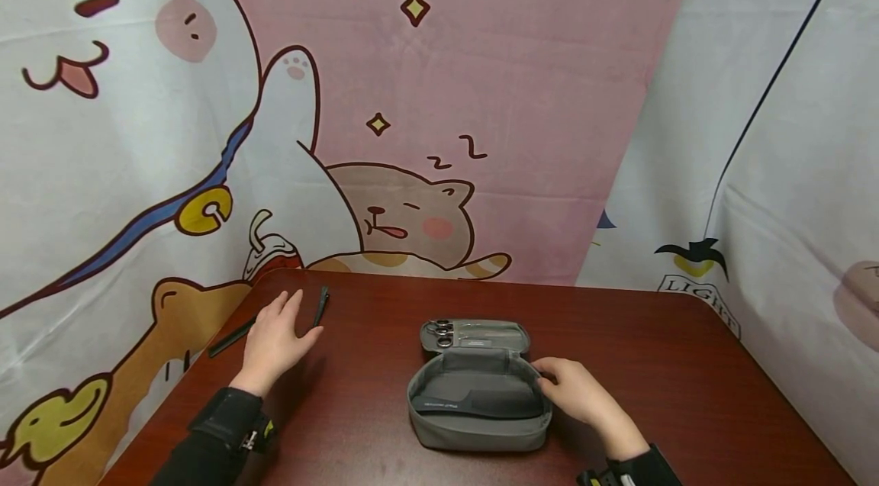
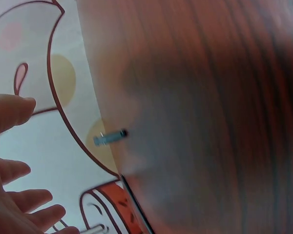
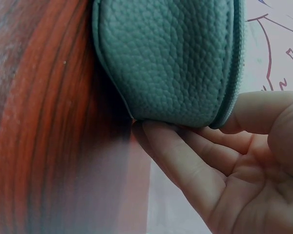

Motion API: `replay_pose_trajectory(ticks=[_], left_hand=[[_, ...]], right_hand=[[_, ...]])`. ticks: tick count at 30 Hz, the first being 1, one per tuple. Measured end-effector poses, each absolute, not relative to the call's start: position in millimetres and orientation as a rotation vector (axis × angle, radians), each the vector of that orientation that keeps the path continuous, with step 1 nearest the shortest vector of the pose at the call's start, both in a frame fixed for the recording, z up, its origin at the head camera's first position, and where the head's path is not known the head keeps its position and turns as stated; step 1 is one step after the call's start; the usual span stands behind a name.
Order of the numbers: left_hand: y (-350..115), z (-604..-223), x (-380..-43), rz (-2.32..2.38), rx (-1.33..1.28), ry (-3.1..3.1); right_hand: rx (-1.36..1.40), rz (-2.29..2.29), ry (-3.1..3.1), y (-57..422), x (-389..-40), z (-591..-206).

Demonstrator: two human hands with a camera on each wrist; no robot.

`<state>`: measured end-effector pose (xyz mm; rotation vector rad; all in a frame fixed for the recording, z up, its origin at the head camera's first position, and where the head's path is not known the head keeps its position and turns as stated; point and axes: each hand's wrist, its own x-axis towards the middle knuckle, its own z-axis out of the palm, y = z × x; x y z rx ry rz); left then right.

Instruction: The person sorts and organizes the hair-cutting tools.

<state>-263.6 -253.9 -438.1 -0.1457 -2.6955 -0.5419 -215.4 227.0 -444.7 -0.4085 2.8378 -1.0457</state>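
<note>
A grey zip case (image 1: 481, 436) with a pebbled leather look stands unzipped on the table, its lid folded back. My right hand (image 1: 577, 394) pinches the case's right side, thumb at the zipped rim and fingers against the outer wall (image 3: 161, 63). Inside lies a long dark grey object (image 1: 474, 404) with small lettering. Metal loops like scissor handles (image 1: 442, 332) show in the lid. At the table's far left, my left hand (image 1: 275, 341) reaches with spread fingers, holding nothing. A thin dark strip (image 1: 232, 337) and a small slim dark tool (image 1: 320, 306) lie on either side of it.
The reddish-brown wooden table (image 1: 371, 379) ends at a back edge close behind the case and the small tool. A cartoon-printed cloth (image 1: 481, 89) hangs behind and at both sides.
</note>
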Motion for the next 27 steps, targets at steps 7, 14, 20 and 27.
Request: replay_pose_trajectory(ticks=[7,14,20,27], left_hand=[[-274.1,-439.7,-268.8,-0.563,-0.047,-2.747],[-290.5,-445.0,-273.9,-0.546,0.01,-2.777],[-302.2,-450.1,-278.1,-0.545,0.034,-2.795],[-313.9,-455.9,-281.2,-0.512,0.065,-2.847]], right_hand=[[-0.395,-1.041,2.837,226.5,-215.2,-444.5],[-0.405,-1.054,2.819,227.0,-215.0,-442.9],[-0.404,-1.049,2.833,227.5,-214.6,-443.5],[-0.454,-1.045,2.843,227.9,-214.1,-444.2]])
